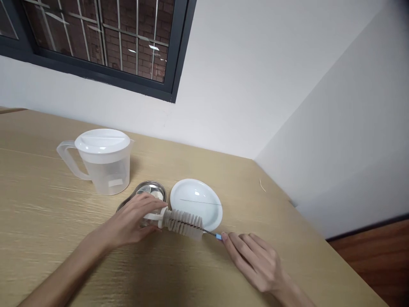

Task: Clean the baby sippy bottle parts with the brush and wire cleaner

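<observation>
My left hand [137,219] is closed around a white-rimmed piece [162,216] with a curved handle-like part; its body is mostly hidden by my fingers. At its mouth is a wire brush [184,223] with pale, ridged bristles around a dark twisted wire. The brush's blue end sits pinched in my right hand [252,258]. Just behind the bristles rests a white oval dish [194,187], with a thin dark line, like a wire or needle, across it. A shiny metal tray [156,184] holding round pale pieces is partly covered by my left hand.
A translucent lidded jug [107,170] stands at the back left, a white label near its base. A short pale strand [262,186] lies on the wooden table [153,273] at right. White walls [223,106] and a barred window [105,38] border the far side.
</observation>
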A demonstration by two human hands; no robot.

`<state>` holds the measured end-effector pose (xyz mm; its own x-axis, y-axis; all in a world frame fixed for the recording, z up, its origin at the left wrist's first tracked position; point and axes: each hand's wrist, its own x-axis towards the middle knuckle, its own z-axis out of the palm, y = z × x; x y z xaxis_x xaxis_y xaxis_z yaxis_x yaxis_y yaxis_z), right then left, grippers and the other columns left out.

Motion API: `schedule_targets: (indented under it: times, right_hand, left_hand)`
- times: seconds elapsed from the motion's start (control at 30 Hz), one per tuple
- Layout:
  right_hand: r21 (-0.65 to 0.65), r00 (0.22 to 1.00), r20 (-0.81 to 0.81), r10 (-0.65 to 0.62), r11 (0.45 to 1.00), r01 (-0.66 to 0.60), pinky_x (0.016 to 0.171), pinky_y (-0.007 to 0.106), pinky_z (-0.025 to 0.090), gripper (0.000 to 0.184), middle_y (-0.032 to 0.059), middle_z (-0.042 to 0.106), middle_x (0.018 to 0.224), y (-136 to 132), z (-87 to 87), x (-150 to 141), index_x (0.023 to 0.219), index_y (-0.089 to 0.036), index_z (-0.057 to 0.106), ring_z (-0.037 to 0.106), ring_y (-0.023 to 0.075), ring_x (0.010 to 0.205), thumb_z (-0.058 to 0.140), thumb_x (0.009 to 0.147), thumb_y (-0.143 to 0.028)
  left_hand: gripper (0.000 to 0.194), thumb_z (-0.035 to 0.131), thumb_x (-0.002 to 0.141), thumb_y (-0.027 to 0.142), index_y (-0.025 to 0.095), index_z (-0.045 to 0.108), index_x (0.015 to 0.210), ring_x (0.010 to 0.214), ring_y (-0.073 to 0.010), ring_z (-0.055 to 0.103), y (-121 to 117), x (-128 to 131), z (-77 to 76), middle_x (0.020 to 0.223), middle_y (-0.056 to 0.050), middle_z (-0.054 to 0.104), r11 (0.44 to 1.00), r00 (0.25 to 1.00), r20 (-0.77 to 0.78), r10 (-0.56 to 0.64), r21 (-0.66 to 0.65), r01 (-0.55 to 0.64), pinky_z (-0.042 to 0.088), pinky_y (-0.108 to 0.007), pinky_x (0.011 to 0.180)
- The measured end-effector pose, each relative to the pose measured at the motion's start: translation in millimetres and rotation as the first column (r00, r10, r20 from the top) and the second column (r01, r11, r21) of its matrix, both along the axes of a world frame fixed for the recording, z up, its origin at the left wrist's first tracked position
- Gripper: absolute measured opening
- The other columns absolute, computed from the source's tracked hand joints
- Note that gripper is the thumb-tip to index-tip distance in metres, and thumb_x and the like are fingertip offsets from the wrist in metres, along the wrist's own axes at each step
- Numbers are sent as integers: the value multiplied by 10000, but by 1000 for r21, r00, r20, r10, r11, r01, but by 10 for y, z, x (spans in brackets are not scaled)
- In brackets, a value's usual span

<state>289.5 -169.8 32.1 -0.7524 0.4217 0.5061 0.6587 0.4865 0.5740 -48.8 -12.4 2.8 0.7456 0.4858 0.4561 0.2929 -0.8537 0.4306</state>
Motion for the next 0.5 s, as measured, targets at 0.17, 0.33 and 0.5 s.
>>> schedule_targets:
  times: [0.17,0.33,0.5]
  right_hand:
    - [-6,999,-32,-43,999,43,623,334,441,231,132,756,888,-11,39,-2,1085,-39,672,632,184,702,516,919,1]
    - [14,1000,-22,-18,1000,18,635,336,441,192,115,745,814,-14,60,21,1018,-51,684,629,179,684,505,946,-44]
    - [21,1000,-5,-7,1000,7,626,307,441,271,92,724,774,-11,161,-54,953,-106,695,607,155,667,434,962,-31]
  left_hand:
    - [497,654,890,189,280,530,1363,1198,-245,565,-14,9,-6,1270,-68,639,1000,1000,12,3,-22,-3,477,-402,1031]
    - [533,701,848,202,309,551,1348,1214,-251,566,-6,10,-54,1286,-50,632,992,1000,-16,3,-122,-5,489,-387,1021]
    - [601,793,774,294,337,582,1335,1255,-285,566,0,17,-86,1331,-48,631,963,999,-54,2,-267,-17,481,-410,1042]
